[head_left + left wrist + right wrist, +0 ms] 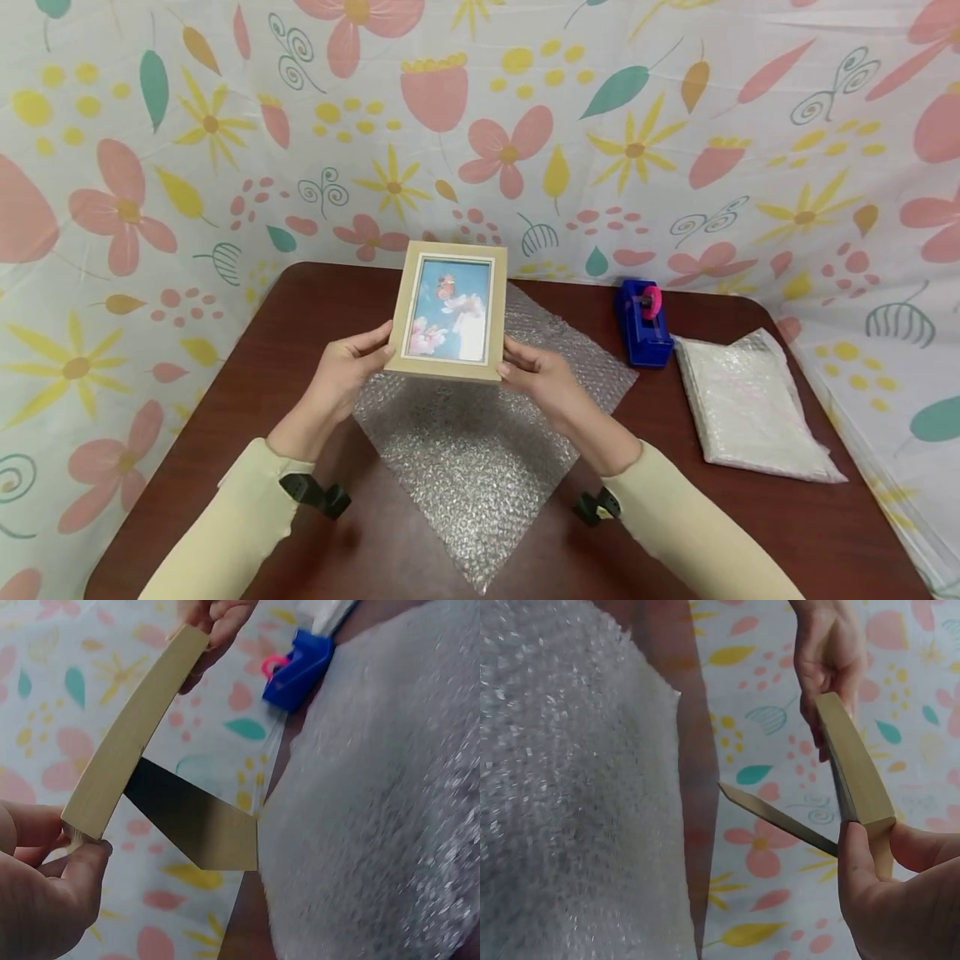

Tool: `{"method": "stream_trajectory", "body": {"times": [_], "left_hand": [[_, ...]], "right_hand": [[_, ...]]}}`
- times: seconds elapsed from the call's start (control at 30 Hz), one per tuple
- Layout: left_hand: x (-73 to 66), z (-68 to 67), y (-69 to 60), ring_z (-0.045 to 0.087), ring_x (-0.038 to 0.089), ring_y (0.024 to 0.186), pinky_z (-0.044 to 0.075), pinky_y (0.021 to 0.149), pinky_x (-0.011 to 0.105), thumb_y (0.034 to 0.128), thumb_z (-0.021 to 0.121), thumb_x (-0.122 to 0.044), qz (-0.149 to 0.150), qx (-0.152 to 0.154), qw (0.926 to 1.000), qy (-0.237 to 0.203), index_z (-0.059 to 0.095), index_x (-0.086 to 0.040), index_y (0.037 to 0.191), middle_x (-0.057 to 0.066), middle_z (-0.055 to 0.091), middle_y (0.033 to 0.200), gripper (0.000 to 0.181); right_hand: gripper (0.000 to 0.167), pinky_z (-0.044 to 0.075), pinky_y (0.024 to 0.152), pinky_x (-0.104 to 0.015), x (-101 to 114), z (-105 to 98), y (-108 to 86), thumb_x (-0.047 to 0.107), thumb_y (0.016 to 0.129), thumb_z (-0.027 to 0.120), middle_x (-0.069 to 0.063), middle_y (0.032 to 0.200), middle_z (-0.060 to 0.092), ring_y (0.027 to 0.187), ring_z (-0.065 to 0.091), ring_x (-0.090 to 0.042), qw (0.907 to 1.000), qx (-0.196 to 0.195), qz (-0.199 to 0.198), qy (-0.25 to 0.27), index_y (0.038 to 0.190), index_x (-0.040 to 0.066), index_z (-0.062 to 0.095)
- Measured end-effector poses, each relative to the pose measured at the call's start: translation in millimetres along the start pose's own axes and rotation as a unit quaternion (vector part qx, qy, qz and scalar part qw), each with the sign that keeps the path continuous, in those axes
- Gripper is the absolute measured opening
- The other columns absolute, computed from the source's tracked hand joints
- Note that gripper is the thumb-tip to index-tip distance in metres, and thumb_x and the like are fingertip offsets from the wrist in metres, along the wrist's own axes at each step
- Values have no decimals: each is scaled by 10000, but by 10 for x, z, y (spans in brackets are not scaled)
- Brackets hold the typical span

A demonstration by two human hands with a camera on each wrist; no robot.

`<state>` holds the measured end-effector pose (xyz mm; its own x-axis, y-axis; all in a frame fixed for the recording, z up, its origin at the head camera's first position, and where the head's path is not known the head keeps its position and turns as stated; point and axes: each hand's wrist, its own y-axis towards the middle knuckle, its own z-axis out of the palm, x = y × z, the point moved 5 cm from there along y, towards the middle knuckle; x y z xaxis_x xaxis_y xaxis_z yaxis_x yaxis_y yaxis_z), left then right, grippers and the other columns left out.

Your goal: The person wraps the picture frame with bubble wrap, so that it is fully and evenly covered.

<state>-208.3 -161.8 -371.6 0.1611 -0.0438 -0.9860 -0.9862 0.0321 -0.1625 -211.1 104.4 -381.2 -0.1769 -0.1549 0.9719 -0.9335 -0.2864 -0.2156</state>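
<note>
A light wooden picture frame [447, 310] with a blue sky-and-flowers picture is held up over the table, its front towards the head view. My left hand [348, 367] pinches its lower left edge between thumb and fingers. At the lower right edge, my right hand [543, 379] grips it the same way. Behind the frame, its stand leg [199, 821] sticks out, seen in both wrist views. Beneath lies a sheet of bubble wrap [480, 467], spread flat with a corner towards me; the frame and hands cover part of it.
A blue tape dispenser [643, 329] with a pink core stands to the right of the bubble wrap. Farther right lies a folded stack of white plastic packaging [753, 404]. The dark wooden table [300, 308] backs onto a flower-patterned curtain [465, 158].
</note>
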Motion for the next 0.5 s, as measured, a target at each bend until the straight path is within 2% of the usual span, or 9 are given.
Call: {"method": "stream_trajectory", "body": {"times": [0.13,0.23,0.37,0.5], "left_hand": [[1,75,-168,674,-98,877,528,863,104,1028,575,-46,-128,216,9996,139,430,-26,1518,245,479,1540,511],[28,130,-273,682,-74,866,534,861,120,1019,583,-39,-230,243,9993,147,453,-28,1508,252,528,1500,506],[105,228,-369,668,-77,870,537,833,115,996,590,6,-288,248,9993,-25,462,29,1477,268,504,1513,498],[236,313,-397,670,-75,858,542,832,107,987,574,32,-411,376,9981,-280,427,90,1466,287,425,1553,504]], "right_hand": [[573,581,1015,-325,-56,-56,-161,8,1026,552,-286,1570,410,1353,572,-410,9999,104,107,75,1552,-48,329],[575,596,972,-284,-114,-76,-280,8,1023,555,-313,1553,413,1302,623,-349,9995,209,170,149,1543,-79,326],[578,604,953,-282,-214,-107,-396,-2,1018,556,-347,1537,408,1239,664,-282,9990,286,291,184,1531,-118,316],[581,607,913,-236,-332,-145,-445,-13,1016,548,-366,1530,393,1155,698,-196,9983,370,423,182,1524,-145,296]]}}
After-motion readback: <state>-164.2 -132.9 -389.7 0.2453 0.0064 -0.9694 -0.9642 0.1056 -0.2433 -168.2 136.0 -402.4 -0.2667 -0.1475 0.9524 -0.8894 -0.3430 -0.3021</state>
